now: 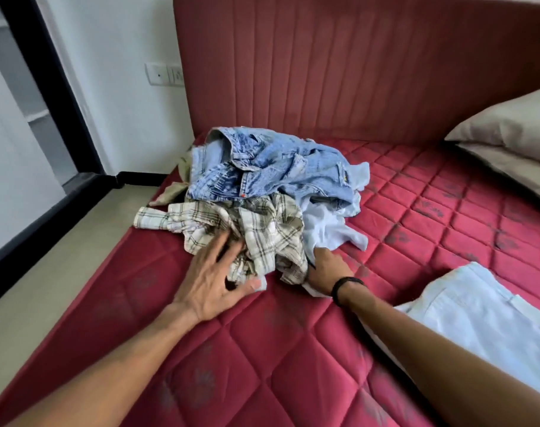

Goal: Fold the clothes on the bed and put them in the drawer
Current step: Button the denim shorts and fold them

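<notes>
Clothes pile (256,198): one jeans, one plaid shirt, touched by two hands.

No text, label, brand, number or sign can be read anywhere in the view. The denim jeans (262,171) on the pile carry a small yellow patch on their right side and a tiny red tab near the front seam, but both are too small and blurred to show any lettering. The wall switch plate (164,73) on the far left is plain white with no legible marking. The dark prints on the red mattress (293,349) are faded ornament, not writing.
</notes>
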Available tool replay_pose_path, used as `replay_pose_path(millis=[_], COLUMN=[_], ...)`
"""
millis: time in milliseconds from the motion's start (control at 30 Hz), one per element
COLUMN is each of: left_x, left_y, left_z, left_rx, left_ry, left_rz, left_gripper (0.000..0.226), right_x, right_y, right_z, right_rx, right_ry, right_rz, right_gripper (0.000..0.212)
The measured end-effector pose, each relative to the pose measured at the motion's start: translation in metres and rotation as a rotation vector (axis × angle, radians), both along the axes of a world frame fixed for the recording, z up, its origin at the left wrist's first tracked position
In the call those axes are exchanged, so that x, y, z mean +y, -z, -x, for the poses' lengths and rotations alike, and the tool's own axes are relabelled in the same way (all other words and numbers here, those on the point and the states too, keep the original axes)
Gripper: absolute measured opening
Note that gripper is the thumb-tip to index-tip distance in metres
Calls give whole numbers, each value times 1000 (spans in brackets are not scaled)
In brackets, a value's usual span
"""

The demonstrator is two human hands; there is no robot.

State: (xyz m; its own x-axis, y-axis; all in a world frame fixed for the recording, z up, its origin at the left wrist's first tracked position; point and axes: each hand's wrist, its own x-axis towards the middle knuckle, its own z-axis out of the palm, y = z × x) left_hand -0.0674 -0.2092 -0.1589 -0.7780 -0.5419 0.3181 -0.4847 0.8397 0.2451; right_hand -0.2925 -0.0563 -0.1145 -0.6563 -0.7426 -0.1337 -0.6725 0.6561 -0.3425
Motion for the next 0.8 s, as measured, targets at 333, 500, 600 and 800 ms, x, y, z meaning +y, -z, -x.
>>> replay_pose_path(millis=[333, 500, 600, 800], left_x=[14, 15, 12, 10], left_y=[18, 11, 3, -49], left_z=[0, -9, -5, -22], left_rx=[212, 602, 809, 577], left_ry=[-85, -21, -241, -393], left_rz=[-28, -369, -559, -588], left_gripper=[82, 64, 57, 112], right_x=[-146, -169, -138, -33], right_y=[-92, -101, -134, -273], right_z=[-44, -41, -20, -23], right_rx=[623, 794, 745, 717], right_ry=[-469, -311, -456, -587], right_rz=[87, -154, -55, 183], right_gripper=[77, 29, 25, 13])
